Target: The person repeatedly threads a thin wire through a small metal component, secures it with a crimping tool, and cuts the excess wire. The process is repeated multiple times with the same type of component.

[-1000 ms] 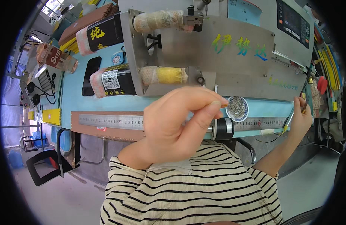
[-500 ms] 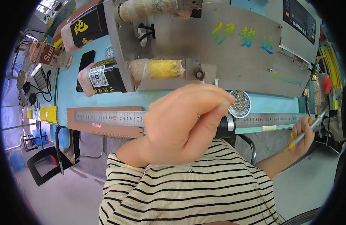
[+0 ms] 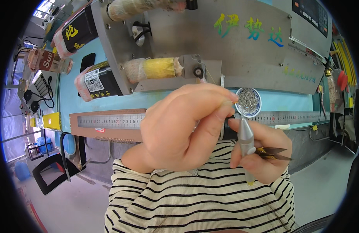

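While the left hand (image 3: 183, 128) pinches one thin sliver (image 3: 235, 102), the right hand (image 3: 272, 139) holds two tools (image 3: 246, 136).

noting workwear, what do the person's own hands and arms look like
The left hand and right hand are ungloved. The left forearm is bare near the wrist, with no watch or bracelet visible. The left sleeve is cream with thin black stripes.

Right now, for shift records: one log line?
left grip: pinching thin item; right grip: holding silver tool, dark blades; nearby: patterned bowl
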`<state>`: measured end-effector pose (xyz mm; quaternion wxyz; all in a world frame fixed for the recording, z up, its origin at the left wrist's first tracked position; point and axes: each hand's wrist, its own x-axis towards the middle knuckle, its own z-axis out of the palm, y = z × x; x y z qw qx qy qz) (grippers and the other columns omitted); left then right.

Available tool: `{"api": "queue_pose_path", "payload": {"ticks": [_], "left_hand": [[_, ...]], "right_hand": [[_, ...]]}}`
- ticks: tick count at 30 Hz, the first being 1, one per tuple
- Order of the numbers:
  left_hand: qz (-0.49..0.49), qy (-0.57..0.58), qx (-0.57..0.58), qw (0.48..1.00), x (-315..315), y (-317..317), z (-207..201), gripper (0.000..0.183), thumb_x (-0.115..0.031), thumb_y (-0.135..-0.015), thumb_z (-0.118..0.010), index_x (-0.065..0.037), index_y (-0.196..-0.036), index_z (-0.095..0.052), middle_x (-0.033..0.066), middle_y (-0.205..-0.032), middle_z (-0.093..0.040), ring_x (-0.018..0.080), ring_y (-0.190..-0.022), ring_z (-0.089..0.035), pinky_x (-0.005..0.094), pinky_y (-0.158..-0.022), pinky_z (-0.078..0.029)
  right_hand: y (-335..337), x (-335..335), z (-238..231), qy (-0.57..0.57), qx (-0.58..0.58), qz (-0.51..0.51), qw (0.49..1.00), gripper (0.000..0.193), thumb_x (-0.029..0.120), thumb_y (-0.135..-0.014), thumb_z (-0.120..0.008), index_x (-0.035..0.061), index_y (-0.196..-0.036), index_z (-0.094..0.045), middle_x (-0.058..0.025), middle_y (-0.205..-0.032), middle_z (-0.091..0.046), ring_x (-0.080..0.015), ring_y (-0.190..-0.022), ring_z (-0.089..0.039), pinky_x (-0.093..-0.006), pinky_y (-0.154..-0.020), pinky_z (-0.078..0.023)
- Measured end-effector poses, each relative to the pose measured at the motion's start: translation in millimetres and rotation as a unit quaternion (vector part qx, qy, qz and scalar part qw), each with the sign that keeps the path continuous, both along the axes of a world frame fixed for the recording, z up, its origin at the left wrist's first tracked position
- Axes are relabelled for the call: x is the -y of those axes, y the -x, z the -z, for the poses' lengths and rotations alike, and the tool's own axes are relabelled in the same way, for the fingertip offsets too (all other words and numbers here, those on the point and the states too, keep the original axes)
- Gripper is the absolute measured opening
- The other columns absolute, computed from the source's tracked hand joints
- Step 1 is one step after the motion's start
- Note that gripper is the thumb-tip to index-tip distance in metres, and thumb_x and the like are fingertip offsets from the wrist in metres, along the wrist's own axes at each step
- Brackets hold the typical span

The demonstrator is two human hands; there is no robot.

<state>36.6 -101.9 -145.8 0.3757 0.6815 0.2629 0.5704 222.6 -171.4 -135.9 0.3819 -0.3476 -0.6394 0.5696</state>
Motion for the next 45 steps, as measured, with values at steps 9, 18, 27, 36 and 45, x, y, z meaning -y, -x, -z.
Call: {"api": "queue_pose_path", "payload": {"ticks": [9,18,27,36,45], "left_hand": [[0.045,-0.070,-0.082,0.993,-4,8,1,0.011,-0.004,-0.097,-0.050,0.005,-0.103,-0.048,0.0250,-0.097,-0.064,0.0212,-0.070,-0.066,0.0300,-0.066,-0.057],[0.037,-0.076,-0.078,0.993,-4,6,1,0.010,-0.004,-0.097,-0.050,0.005,-0.102,-0.048,0.0245,-0.096,-0.064,0.0213,-0.069,-0.066,0.0297,-0.065,-0.057],[0.038,-0.084,-0.096,0.991,-5,7,0,0.010,-0.004,-0.097,-0.050,0.005,-0.102,-0.049,0.0243,-0.097,-0.064,0.0213,-0.070,-0.066,0.0299,-0.066,-0.057],[0.037,-0.058,-0.083,0.994,-2,6,1,0.011,-0.005,-0.097,-0.050,0.004,-0.103,-0.048,0.0236,-0.097,-0.064,0.0215,-0.072,-0.067,0.0307,-0.067,-0.057],[0.034,-0.049,-0.086,0.995,-3,6,0,0.012,-0.008,-0.098,-0.050,0.004,-0.101,-0.049,0.0232,-0.096,-0.064,0.0209,-0.069,-0.067,0.0301,-0.067,-0.057]], "right_hand": [[-1,0,6,0.007,0.010,-0.016,1.000,0.060,0.003,-0.091,-0.053,-0.0181,-0.140,-0.026,-0.0162,-0.090,-0.065,-0.0144,-0.071,-0.064,-0.0252,-0.063,-0.052],[18,4,13,-0.015,-0.034,0.123,0.992,0.061,0.000,-0.077,-0.074,-0.0107,-0.131,-0.048,-0.0009,-0.060,-0.051,-0.0054,-0.047,-0.044,-0.0207,-0.045,-0.032],[2,0,9,0.003,-0.010,0.007,1.000,0.058,0.004,-0.090,-0.056,-0.0177,-0.137,-0.031,-0.0171,-0.090,-0.065,-0.0153,-0.068,-0.064,-0.0257,-0.061,-0.052],[3,-2,5,0.006,0.008,0.013,1.000,0.057,0.005,-0.089,-0.057,-0.0180,-0.135,-0.035,-0.0153,-0.078,-0.066,-0.0154,-0.067,-0.065,-0.0250,-0.059,-0.051],[-5,-4,4,-0.034,0.031,0.004,0.999,0.058,0.006,-0.085,-0.064,-0.0148,-0.134,-0.040,-0.0144,-0.076,-0.068,-0.0131,-0.061,-0.064,-0.0225,-0.055,-0.050]]}}
